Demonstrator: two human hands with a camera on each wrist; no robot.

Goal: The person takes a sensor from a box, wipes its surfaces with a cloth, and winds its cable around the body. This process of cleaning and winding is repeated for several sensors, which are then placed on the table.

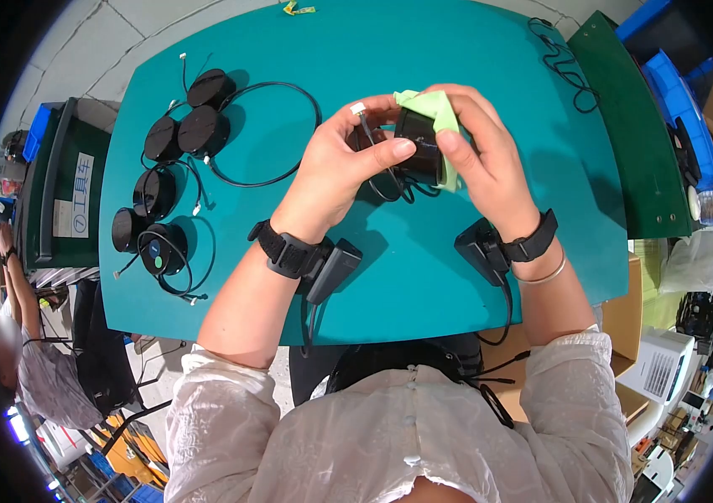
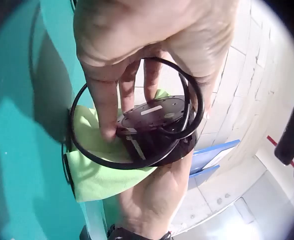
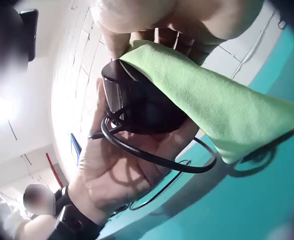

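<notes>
Both raised hands' grips pinch the black puck [image 1: 420, 147], right [image 1: 478, 151] apparently through green cloth [image 1: 436, 109].

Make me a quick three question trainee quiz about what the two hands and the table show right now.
1. True or false: the green cloth lies flat on the teal table.
2. Which hand presses the cloth on the round black device? A left hand B right hand
3. Fill in: the other black discs with cables lie at the table's ____ side.

Key: 1 false, 2 B, 3 left.
</notes>
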